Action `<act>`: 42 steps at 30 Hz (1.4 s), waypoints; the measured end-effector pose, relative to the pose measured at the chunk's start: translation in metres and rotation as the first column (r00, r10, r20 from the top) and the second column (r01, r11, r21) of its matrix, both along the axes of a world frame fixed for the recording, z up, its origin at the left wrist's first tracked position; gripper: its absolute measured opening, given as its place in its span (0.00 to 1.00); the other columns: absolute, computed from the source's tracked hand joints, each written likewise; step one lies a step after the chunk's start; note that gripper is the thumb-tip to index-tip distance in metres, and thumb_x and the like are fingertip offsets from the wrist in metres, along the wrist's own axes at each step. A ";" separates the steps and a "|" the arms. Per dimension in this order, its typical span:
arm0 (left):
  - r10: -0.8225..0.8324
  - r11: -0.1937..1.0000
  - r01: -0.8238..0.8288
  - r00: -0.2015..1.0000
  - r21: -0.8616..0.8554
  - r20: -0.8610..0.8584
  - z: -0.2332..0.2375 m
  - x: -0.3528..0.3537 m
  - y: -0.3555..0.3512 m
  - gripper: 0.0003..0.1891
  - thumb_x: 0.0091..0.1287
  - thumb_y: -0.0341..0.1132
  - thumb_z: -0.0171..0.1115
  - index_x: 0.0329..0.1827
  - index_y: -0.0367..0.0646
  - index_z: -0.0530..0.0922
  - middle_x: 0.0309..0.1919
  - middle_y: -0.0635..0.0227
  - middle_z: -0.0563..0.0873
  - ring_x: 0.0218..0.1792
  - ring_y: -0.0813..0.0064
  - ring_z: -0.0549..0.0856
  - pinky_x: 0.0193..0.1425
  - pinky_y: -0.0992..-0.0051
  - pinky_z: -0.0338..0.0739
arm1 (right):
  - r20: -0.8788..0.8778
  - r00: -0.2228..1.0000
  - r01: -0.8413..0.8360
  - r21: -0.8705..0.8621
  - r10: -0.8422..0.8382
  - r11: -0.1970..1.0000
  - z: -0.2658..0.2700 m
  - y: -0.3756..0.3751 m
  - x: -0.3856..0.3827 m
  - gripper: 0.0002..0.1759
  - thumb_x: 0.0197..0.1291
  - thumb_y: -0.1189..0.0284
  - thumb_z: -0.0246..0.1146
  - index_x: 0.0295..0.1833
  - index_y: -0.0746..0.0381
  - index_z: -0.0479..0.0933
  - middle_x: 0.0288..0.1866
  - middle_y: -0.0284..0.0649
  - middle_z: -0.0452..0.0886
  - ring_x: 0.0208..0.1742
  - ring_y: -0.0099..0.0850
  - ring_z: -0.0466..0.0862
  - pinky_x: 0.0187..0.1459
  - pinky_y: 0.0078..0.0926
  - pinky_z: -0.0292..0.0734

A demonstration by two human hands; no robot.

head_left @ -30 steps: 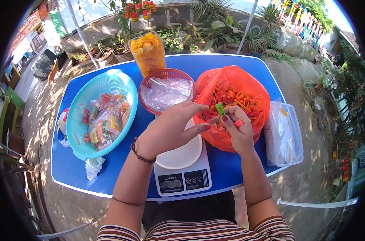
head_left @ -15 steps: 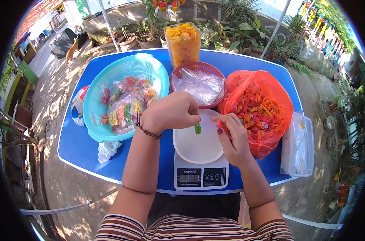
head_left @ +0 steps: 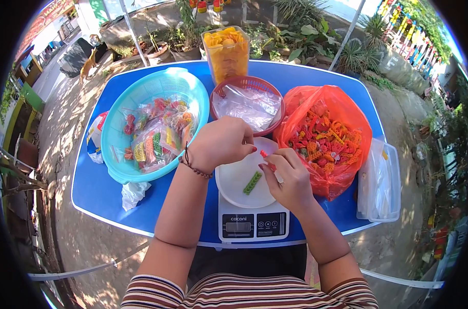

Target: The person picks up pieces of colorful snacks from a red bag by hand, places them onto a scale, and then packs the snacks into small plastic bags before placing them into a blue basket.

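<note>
A green, ridged strip lies on the round white plate of a kitchen scale. My right hand, above the plate's right side, pinches a small red ridged strip between thumb and fingers. Just left of it, over the plate's upper left, my left hand is closed with thumb and fingers together; whether anything is in them is hidden. A red plastic bag full of red, orange and yellow strips stands beside my right hand.
A turquoise basin with filled clear packets is at left. Behind the scale stand a red basket of clear plastic bags and a tall tub of yellow chips. A lidless clear box sits at the table's right edge.
The green strip, earlier hanging from my left fingers, now lies on the scale plate. The red strip in my right hand now reaches towards my left fingertips. The view has shifted slightly.
</note>
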State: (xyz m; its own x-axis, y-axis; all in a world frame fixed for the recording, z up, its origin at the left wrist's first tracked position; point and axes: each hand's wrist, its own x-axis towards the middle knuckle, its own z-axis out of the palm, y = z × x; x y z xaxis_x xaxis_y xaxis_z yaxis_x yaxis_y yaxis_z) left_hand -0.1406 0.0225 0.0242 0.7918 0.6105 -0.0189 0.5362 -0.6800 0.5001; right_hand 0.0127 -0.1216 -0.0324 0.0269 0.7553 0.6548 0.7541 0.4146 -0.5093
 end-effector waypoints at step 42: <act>-0.257 0.937 0.230 0.964 0.264 0.071 -0.032 0.064 -0.071 0.19 0.71 0.50 0.66 0.55 0.48 0.86 0.69 0.59 0.80 0.76 0.58 0.71 0.80 0.31 0.36 | 0.293 0.744 0.618 0.040 -0.601 0.785 -0.002 -0.013 0.141 0.09 0.57 0.74 0.71 0.45 0.57 0.88 0.54 0.33 0.86 0.59 0.38 0.80 0.60 0.41 0.73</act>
State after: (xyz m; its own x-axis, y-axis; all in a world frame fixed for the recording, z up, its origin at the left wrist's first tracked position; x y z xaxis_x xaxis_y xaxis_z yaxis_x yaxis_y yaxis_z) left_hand -0.0764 -0.0483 -0.0083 0.9061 0.3733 0.1990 0.2935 -0.8936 0.3398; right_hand 0.1537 -0.1351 -0.0344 0.3206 0.6761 0.6634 0.9467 -0.2049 -0.2487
